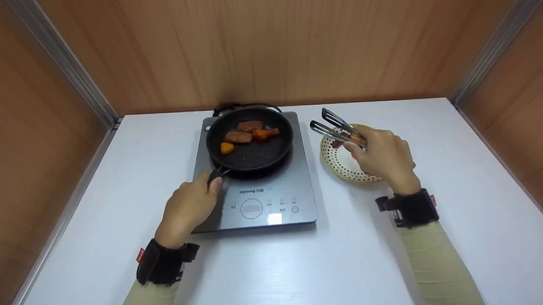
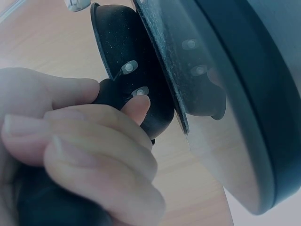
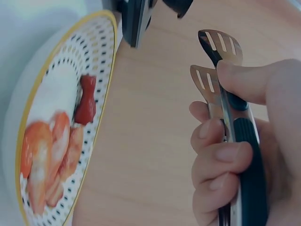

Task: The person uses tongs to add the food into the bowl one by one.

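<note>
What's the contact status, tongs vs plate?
Apart. The right wrist view shows a clear gap, with the wood panel visible between the tongs and the plate.

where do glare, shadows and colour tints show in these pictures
Head view: a bright, glare-like patch on the cooker, soft sheen on the white table, shadow beneath the pan; left wrist view: bluish cast, the pan's rivets mirrored in the cooker's glossy top; right wrist view: bluish too, pale highlights on the orange food.
</note>
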Motion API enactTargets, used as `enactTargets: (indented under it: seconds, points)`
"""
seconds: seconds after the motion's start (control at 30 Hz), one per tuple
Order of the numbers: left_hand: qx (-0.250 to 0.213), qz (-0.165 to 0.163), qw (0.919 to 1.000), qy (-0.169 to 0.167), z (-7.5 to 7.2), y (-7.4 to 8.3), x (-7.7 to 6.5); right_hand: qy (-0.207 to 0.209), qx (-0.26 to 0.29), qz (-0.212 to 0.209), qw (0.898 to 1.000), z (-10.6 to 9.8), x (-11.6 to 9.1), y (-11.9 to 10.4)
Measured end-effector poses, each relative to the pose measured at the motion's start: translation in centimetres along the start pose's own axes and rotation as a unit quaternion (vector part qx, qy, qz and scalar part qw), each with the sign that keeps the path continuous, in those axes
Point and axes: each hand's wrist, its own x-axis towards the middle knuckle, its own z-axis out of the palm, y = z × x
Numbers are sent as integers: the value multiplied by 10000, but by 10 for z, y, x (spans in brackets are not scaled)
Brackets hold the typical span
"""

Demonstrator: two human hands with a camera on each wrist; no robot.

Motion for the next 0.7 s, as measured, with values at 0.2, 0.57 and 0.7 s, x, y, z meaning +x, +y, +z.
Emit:
enactTargets:
  seconds: [0.2, 0.57, 0.7]
  points:
    - [-44, -3, 10000, -9, 1, 1, 0, -264, 79, 244, 9993, -9, -2, 22]
    - [-2, -13, 10000, -89, 0, 4, 3, -353, 113, 651, 9972, -17, -6, 54]
    - [51, 7, 10000, -55, 1, 4, 3, -493, 97, 784, 9957, -18, -6, 64]
